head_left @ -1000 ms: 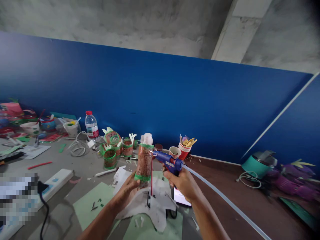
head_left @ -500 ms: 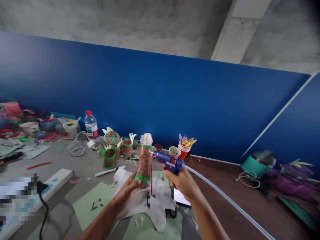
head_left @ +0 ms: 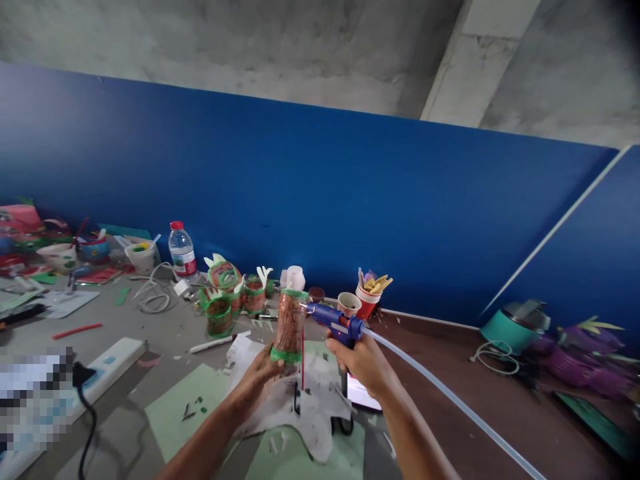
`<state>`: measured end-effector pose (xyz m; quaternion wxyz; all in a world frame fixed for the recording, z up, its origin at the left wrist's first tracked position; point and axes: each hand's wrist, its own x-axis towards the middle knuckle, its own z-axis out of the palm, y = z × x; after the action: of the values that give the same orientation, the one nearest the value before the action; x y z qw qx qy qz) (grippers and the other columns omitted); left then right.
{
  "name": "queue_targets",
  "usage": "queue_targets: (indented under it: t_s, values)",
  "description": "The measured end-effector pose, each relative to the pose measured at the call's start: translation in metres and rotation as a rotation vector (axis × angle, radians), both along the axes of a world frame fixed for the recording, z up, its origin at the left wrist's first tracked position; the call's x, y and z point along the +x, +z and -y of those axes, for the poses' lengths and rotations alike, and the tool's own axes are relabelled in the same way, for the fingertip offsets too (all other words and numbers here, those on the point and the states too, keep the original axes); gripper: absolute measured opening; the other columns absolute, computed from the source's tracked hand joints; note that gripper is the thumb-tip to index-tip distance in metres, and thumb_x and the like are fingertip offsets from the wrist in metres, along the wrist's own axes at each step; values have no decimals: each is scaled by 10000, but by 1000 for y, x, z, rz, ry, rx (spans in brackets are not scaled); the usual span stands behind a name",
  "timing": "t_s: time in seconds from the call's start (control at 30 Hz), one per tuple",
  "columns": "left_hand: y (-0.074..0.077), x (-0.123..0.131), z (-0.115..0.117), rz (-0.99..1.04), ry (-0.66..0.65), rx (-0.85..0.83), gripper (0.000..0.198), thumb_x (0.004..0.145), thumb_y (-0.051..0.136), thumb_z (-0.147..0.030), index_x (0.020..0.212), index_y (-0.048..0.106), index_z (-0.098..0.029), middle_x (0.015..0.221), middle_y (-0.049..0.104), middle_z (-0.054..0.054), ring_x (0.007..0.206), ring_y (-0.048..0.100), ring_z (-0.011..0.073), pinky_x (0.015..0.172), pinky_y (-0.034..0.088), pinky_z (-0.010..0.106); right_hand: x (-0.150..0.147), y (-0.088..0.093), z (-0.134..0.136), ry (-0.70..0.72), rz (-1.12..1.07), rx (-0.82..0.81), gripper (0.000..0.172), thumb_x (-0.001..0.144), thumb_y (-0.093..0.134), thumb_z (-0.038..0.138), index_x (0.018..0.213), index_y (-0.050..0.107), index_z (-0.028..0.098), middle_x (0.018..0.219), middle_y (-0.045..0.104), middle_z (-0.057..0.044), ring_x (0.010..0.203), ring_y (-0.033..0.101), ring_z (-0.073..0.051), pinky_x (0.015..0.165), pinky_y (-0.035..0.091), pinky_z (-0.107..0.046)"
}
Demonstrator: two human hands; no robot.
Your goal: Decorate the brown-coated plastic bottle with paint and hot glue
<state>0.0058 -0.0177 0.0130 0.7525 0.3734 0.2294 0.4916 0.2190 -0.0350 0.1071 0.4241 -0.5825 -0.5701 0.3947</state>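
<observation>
My left hand (head_left: 265,375) is closed round the lower end of a brown craft bottle (head_left: 291,323) with green bands at its top and bottom, held upright. My right hand (head_left: 361,357) grips a blue hot glue gun (head_left: 335,320), and a long clear glue stick (head_left: 440,380) trails out of its back. The gun's nozzle is at the bottle's upper right side; whether it touches I cannot tell. Under my hands lies crumpled white paper (head_left: 315,430) on green sheets (head_left: 187,400). A red stick (head_left: 303,363) shows just right of the bottle.
Several brown-and-green craft cups (head_left: 219,319) stand behind to the left, near a water bottle (head_left: 183,252). A paper cup (head_left: 349,305) and a red cup of tools (head_left: 369,303) stand behind the gun. A power strip (head_left: 117,360) lies left; a teal pot (head_left: 513,328) sits right.
Almost nothing differs. Both hands, the brown bottle and the glue gun keep nearly the same place, and the view has shifted only slightly.
</observation>
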Motion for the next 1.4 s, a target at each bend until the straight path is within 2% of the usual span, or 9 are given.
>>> queue_targets:
  t_s: [0.2, 0.37, 0.8, 1.4]
  values:
    - [-2, 0, -1, 31, -14, 49, 624, 769, 717, -252, 1347, 508, -359, 1272, 659, 54, 1171, 591, 286, 985, 412, 468, 0, 1, 0, -13, 14, -22, 224, 718, 620, 363, 840, 634, 175, 469, 465, 63, 436, 411, -115, 457, 328, -243]
    - [1, 1, -2, 66, -13, 83, 517, 816, 657, -252, 1319, 554, -306, 1267, 653, 72, 1102, 609, 268, 965, 427, 458, 0, 0, 2, 13, 27, -36, 237, 732, 612, 374, 858, 636, 174, 482, 469, 59, 446, 416, -119, 456, 332, -244]
    - [-4, 0, -4, 80, -77, 18, 514, 793, 683, -334, 1292, 572, -283, 1144, 680, 91, 968, 631, 255, 942, 422, 465, 5, -15, -3, 19, 132, 39, 183, 772, 628, 354, 858, 646, 192, 497, 493, 53, 446, 442, -125, 474, 357, -247]
    - [-1, 0, -1, 47, -67, 9, 547, 783, 682, -337, 1309, 549, -268, 1111, 684, 80, 962, 626, 247, 932, 438, 445, -1, 7, 7, 6, 289, 55, 253, 782, 553, 399, 853, 645, 174, 515, 507, 30, 504, 489, -157, 541, 411, -272]
